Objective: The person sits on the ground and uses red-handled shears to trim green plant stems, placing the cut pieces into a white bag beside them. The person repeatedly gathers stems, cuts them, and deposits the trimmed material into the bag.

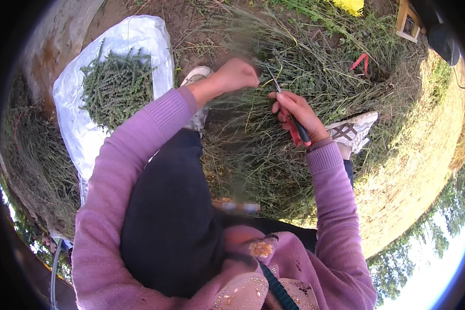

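Note:
My left hand (237, 75) is closed in a fist above the plant heap, beside my left shoe. Motion-blurred plant stalks (244, 39) streak past it, and the fist seems closed on them; the grip itself is hidden. In my right hand (300, 111) is a pair of pruning shears (296, 128) with red and black handles. Their narrow metal tip points up and left, toward the left fist. Below both hands spreads a heap of cut green stalks (274, 160). To the left, a bundle of trimmed green sprigs (120, 88) lies on a white plastic sheet (163, 49).
My white shoes (354, 128) stand on both sides of the heap. A red strip (365, 63) lies on the stalks at right. At the top right are a wooden frame (408, 23) and a yellow thing (350, 5). More cut stalks (39, 165) lie left of the sheet.

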Available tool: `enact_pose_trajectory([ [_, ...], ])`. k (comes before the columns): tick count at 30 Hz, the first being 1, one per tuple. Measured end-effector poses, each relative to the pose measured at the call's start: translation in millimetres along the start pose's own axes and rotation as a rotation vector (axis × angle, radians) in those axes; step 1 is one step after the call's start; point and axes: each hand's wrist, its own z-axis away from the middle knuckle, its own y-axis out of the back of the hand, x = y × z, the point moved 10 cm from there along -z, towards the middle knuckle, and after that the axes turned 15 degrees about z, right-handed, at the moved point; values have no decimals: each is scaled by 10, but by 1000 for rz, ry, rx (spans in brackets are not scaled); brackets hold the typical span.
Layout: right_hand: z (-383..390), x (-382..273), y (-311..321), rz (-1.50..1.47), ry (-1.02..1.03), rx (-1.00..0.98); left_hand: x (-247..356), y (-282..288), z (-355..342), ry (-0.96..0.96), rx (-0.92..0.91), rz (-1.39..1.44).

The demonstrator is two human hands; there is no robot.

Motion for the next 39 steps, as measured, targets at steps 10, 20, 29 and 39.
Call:
enact_pose_trajectory([
  [10, 27, -25, -2, -109, 63, -27, 108, 359, 61, -317, 174, -106],
  [20, 251, 16, 18, 24, 72, -12, -81, 752, 72, -50, 182, 428],
  [29, 219, -11, 63, -15, 78, 28, 322, 407, 92, -363, 59, -763],
  [39, 288, -219, -181, -98, 117, -94, 157, 551, 123, -205, 192, -50],
])
